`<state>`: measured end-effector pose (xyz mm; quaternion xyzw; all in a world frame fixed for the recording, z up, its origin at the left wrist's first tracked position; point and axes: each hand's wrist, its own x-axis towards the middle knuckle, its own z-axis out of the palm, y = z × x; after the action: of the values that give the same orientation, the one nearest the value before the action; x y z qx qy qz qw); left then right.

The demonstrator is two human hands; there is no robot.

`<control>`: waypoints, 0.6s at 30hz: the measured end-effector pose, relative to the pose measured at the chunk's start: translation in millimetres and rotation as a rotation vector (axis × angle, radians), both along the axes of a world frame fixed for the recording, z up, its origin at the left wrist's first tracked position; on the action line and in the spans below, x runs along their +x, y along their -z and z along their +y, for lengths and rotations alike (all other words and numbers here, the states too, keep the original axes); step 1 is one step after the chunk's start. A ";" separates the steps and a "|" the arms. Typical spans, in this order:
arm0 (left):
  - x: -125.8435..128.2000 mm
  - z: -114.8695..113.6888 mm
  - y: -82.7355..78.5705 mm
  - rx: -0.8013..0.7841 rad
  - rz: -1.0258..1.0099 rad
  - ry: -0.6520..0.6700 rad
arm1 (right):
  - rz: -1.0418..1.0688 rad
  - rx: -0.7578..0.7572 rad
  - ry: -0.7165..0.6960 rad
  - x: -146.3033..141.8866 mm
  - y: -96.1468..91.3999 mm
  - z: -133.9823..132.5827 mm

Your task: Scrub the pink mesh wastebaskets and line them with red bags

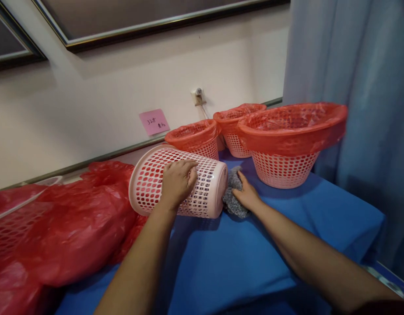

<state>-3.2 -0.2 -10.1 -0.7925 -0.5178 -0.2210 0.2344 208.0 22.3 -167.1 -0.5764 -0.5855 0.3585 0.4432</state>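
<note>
Head view: pink basket (pixel 206 183) lies sideways on blue table cover (pixel 221 253), mouth left, interior mostly hidden. Left hand (pixel 178 183): fingers bent against its wall; cannot tell grip. Right hand (pixel 246 194) clasps gray cloth (pixel 235 206) at base. Behind, three baskets (pixel 283 168) wear red liners (pixel 293 142), bottoms unseen. Far-left basket (pixel 16 225) cut off.

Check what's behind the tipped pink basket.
Behind the pink basket stands a red-lined basket; its rim and some upper lattice show. Its base is covered.
</note>
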 end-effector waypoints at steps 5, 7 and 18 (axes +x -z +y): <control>-0.2 1.3 0.6 0.009 0.001 -0.009 | 0.046 0.069 -0.199 -16.0 -1.0 -24.0; -0.8 1.7 0.9 0.014 0.003 -0.005 | 0.060 0.082 -0.273 -15.4 -4.8 -38.9; 0.1 -0.1 1.4 -0.003 -0.019 0.001 | -0.041 -0.086 -0.296 25.2 -29.2 -28.8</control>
<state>-3.0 -0.3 -11.5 -0.7910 -0.5199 -0.2279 0.2282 233.2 -6.5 -137.9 -0.5095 -0.6572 0.4329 0.3481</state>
